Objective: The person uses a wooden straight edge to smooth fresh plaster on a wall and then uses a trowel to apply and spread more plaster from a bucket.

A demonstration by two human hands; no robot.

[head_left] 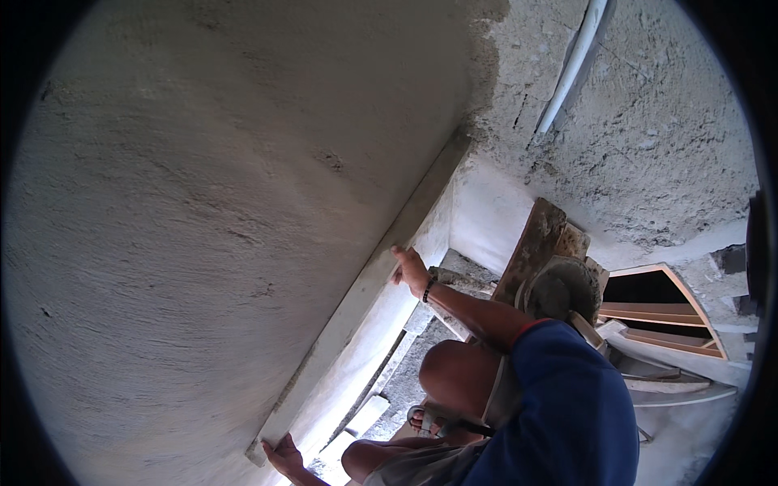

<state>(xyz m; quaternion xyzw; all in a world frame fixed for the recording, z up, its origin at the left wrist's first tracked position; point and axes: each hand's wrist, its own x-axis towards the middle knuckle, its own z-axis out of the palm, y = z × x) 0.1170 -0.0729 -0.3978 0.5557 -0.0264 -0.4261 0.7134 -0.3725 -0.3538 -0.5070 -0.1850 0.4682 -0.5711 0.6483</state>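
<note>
A long grey straightedge (381, 267) lies slanted against the smooth, wet-looking plaster wall (227, 202). My right hand (411, 270) grips it near the middle, arm stretched out from a blue sleeve, a dark band on the wrist. My left hand (284, 456) holds its lower end at the bottom of the picture. I am squatting, with my bare knees (454, 373) below the right arm.
A round pan of grey mortar (563, 287) sits beside a leaning wooden plank (531, 243). A white pipe (577, 61) runs up the rough wall at the right. A wooden arched frame (668, 312) lies at the right. Rubble covers the floor (413, 373).
</note>
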